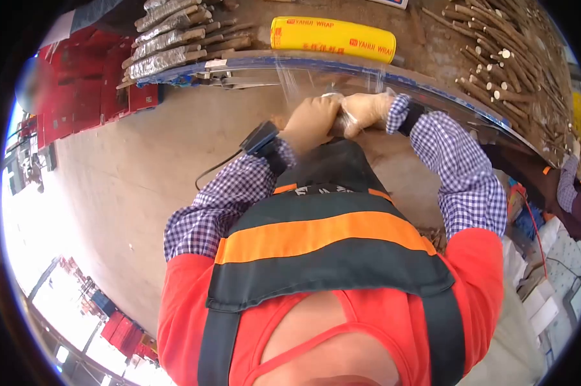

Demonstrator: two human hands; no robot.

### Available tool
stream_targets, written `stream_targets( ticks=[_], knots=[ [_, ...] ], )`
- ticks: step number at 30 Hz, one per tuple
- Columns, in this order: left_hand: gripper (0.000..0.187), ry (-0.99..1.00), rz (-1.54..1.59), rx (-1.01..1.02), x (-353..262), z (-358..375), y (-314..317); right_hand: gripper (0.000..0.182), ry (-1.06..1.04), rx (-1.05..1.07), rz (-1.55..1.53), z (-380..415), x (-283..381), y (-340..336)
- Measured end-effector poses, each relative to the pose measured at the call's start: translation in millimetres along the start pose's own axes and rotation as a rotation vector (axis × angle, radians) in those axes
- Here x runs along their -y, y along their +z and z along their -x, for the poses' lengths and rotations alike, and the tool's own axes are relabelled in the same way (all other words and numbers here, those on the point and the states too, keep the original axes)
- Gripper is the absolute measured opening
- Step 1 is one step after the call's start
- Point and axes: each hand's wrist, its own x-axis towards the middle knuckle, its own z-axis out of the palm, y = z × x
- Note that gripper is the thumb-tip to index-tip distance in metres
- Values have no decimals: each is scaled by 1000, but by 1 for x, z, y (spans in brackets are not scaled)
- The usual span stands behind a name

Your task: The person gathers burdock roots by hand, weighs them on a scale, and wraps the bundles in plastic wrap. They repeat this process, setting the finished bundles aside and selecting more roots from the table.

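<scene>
My left hand (313, 121) and my right hand (366, 110) are close together in front of my apron, just below the table's edge. Both are closed around clear plastic film (347, 119), which is bunched between them. Whether something lies inside the film is hidden by my fingers. Stretched strips of the film run from the table edge down toward my hands. Beyond them on the table lies a yellow cling wrap box (332, 40), printed with red letters.
Several film-wrapped bundles of sticks (168, 38) are stacked at the table's left. Loose cut sticks (496, 64) are piled at the right. The table has a blue edge (432, 83). Red boxes (84, 83) stand far left; another person's sleeve (567, 183) shows far right.
</scene>
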Motion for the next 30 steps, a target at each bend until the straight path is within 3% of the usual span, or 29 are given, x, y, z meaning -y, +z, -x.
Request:
stream_targets(
  ticks=[2,3,4,6,7,8,9,10,11,12,13,14,16,17,18,19,20,21,22,24,25,27,28,29,30],
  knots=[
    [65,-79,100,374,1,-19,0,56,4,-223,208,18,-4,6],
    [60,-122,350,263,13,-15,4,69,116,-527,130,47,24,8],
    [56,-107,466,325,25,-19,2,76,121,-865,426,60,28,19],
    [62,49,521,555,58,-32,45,76,252,-773,859,56,90,47],
    [59,-21,668,779,50,-42,23,80,336,-710,1072,26,67,84],
    [56,-90,805,1002,42,-54,-2,79,512,-770,1070,-13,33,99],
    [43,-158,780,999,44,-49,1,71,501,-766,863,-18,25,98],
    [46,19,645,596,37,-42,-21,63,469,-753,678,-18,18,84],
    [54,19,304,395,26,-28,-5,63,460,-757,695,-12,18,70],
    [63,27,-30,207,16,-14,14,59,404,-648,488,0,21,56],
    [70,78,-133,179,13,-12,2,56,348,-545,274,10,29,44],
    [70,85,-130,187,21,-16,5,59,363,-368,392,19,46,30],
    [73,182,499,475,37,-34,-1,59,495,-276,506,12,62,39],
    [68,69,532,734,42,-46,-17,53,406,-584,910,4,68,54],
    [68,77,523,707,42,-56,-32,48,285,-873,1318,-7,58,78],
    [49,-52,612,863,42,-54,-42,46,268,-1063,1070,-29,23,88],
    [38,-179,696,1021,40,-50,-47,46,273,-1065,1069,-29,23,90],
    [32,12,400,583,36,-31,-31,48,300,-1004,810,-29,21,82],
    [45,-51,-24,384,23,-17,-4,51,317,-925,545,-29,21,76],
    [44,123,-228,-11,22,-4,20,53,395,-523,394,5,56,36],
    [44,132,-241,-10,28,-15,5,56,429,-445,508,2,54,34],
    [49,134,356,674,39,-39,-16,59,465,-340,606,-9,43,58],
    [44,-20,701,798,68,-36,31,62,404,-616,850,-21,30,68],
    [44,-168,610,970,55,-50,-18,64,330,-895,1089,-27,22,71],
    [44,-315,510,1147,31,-57,-69,64,336,-901,1090,-23,22,69]
  ],
)
